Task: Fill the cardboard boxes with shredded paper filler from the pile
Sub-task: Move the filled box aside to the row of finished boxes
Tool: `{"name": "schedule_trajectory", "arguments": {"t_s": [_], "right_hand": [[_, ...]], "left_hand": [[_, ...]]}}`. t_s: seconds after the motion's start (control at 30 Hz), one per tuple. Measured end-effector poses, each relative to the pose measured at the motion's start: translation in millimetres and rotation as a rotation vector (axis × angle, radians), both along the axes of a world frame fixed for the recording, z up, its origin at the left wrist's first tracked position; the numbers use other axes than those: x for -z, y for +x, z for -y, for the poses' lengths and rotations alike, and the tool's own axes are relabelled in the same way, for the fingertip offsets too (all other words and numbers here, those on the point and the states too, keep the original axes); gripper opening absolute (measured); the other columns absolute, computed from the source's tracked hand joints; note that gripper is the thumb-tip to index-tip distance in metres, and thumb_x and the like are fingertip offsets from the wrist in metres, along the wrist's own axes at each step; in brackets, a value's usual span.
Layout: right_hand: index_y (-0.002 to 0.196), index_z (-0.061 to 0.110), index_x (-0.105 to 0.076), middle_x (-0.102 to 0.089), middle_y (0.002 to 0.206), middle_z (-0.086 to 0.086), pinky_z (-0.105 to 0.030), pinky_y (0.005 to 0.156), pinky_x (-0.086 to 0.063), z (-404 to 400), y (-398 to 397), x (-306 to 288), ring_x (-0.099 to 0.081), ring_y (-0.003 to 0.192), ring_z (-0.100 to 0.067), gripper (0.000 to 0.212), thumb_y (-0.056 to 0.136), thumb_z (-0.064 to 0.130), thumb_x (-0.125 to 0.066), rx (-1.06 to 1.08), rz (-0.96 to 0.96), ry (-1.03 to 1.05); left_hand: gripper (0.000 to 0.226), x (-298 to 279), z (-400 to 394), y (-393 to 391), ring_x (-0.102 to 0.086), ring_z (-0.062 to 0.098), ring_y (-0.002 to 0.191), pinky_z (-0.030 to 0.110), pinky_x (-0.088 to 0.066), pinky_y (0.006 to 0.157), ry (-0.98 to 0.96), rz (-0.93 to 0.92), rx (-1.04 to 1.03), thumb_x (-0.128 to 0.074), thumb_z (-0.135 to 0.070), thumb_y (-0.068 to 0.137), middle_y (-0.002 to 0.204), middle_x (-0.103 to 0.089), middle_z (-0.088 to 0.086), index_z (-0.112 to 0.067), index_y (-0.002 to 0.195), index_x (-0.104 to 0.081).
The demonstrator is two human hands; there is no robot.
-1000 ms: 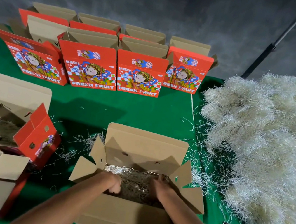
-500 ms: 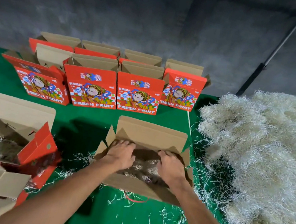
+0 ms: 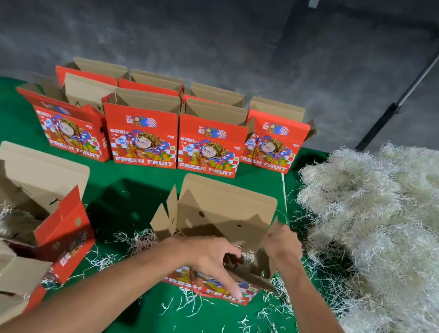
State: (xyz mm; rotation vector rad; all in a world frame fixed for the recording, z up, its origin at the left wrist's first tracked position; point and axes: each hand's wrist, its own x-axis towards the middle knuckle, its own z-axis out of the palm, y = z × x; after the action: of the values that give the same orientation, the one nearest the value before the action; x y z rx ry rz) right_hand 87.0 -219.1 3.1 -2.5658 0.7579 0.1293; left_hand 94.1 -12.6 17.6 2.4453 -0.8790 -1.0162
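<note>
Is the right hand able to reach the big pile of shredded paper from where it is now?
Probably yes: the right hand is at the box's right flap, the pile lies just beside it, nothing between.

Matt brown cardboard box [image 3: 226, 207], glossy red print, wispy shredded paper pile [image 3: 391, 236], green felt-like cloth [image 3: 135, 181]

green table cloth [image 3: 132, 198], grey wall [image 3: 204, 34], black pole [image 3: 415, 82]

Dim bkgd, hard shadows, edge warp
</note>
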Motion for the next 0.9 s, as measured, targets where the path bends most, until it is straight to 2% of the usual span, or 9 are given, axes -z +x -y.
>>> {"name": "schedule_trajectory", "arguments": {"t_s": [0.07, 0.1, 0.2, 0.33, 0.47, 0.57, 0.63, 0.73, 0.9], "right_hand": [[0.105, 0.009, -0.055, -0.065, 0.081, -0.004, -0.028, 0.056, -0.056, -3, 4, -2, -0.066, 0.067, -0.017, 0.014, 0.095, 0.017, -0.06, 0.005, 0.006, 0.013], [0.105, 0.009, -0.055, -0.066, 0.082, -0.005, -0.031, 0.059, -0.058, -4, 6, -3, -0.067, 0.067, -0.018, 0.013, 0.095, 0.015, -0.059, 0.006, 0.016, 0.024], [0.103, 0.005, -0.054, -0.068, 0.084, -0.01, -0.039, 0.065, -0.062, -8, 13, 1, -0.071, 0.069, -0.025, 0.011, 0.094, 0.011, -0.057, 0.018, 0.032, 0.071], [0.103, 0.005, -0.058, -0.069, 0.091, -0.013, -0.046, 0.077, -0.06, -25, 25, 6, -0.07, 0.083, -0.032, 0.014, 0.092, 0.012, -0.054, 0.009, 0.064, 0.116], [0.1, 0.007, -0.058, -0.067, 0.087, -0.011, -0.04, 0.076, -0.059, -55, 49, 6, -0.067, 0.08, -0.03, 0.012, 0.089, 0.012, -0.053, 0.003, 0.136, 0.121], [0.098, 0.007, -0.056, -0.068, 0.094, -0.016, -0.038, 0.078, -0.055, -83, 68, 8, -0.064, 0.083, -0.032, 0.013, 0.087, 0.013, -0.052, 0.035, 0.145, 0.168], [0.099, 0.008, -0.053, -0.067, 0.098, -0.018, -0.037, 0.08, -0.052, -105, 83, 10, -0.063, 0.089, -0.035, 0.013, 0.088, 0.013, -0.052, 0.052, 0.149, 0.194], [0.104, 0.008, -0.051, -0.066, 0.1, -0.017, -0.038, 0.084, -0.051, -141, 108, 14, -0.064, 0.096, -0.035, 0.015, 0.09, 0.014, -0.051, 0.03, 0.166, 0.237], [0.107, 0.008, -0.052, -0.067, 0.101, -0.016, -0.038, 0.083, -0.053, -204, 153, 12, -0.065, 0.096, -0.035, 0.016, 0.093, 0.013, -0.05, -0.011, 0.16, 0.279]], "left_hand": [[0.063, -2, -4, 1, -0.064, 0.013, 0.085, 0.031, -0.052, 0.073, -0.063, 0.017, 0.029, -0.073, -0.051, 0.081, 0.132, -0.061, 0.002, -0.034, 0.138, -0.05], [0.042, -3, -7, 4, -0.059, 0.011, 0.067, 0.026, -0.047, 0.059, -0.085, 0.081, 0.054, -0.065, -0.036, 0.09, 0.11, -0.07, 0.003, -0.033, 0.131, -0.057], [0.027, -12, -19, 7, -0.05, 0.011, 0.052, 0.023, -0.04, 0.049, -0.064, 0.259, 0.058, -0.052, -0.02, 0.098, 0.074, -0.068, -0.002, -0.033, 0.117, -0.068], [0.025, -20, -37, 15, -0.055, 0.005, 0.058, 0.025, -0.042, 0.063, 0.017, 0.441, -0.041, -0.055, -0.017, 0.096, 0.068, -0.062, -0.007, -0.029, 0.074, -0.058], [0.017, -26, -63, 36, -0.061, 0.017, 0.091, 0.037, -0.045, 0.093, 0.028, 0.595, -0.188, -0.059, -0.013, 0.092, 0.096, -0.067, -0.001, -0.024, 0.102, -0.066], [0.026, -28, -89, 58, -0.052, 0.019, 0.116, 0.043, -0.029, 0.115, 0.128, 0.708, -0.229, -0.056, -0.014, 0.092, 0.117, -0.064, -0.001, -0.023, 0.116, -0.063], [0.035, -27, -110, 74, -0.044, 0.02, 0.128, 0.044, -0.015, 0.12, 0.215, 0.76, -0.225, -0.052, -0.013, 0.09, 0.127, -0.06, -0.001, -0.023, 0.123, -0.06], [0.041, -29, -143, 102, -0.04, 0.022, 0.132, 0.047, -0.01, 0.12, 0.258, 0.744, -0.227, -0.051, -0.01, 0.088, 0.13, -0.058, 0.001, -0.022, 0.127, -0.057], [0.046, -39, -183, 134, -0.058, 0.019, 0.112, 0.041, -0.022, 0.118, 0.089, 0.617, -0.268, -0.053, -0.003, 0.082, 0.112, -0.071, 0.0, -0.029, 0.117, -0.067]]}}
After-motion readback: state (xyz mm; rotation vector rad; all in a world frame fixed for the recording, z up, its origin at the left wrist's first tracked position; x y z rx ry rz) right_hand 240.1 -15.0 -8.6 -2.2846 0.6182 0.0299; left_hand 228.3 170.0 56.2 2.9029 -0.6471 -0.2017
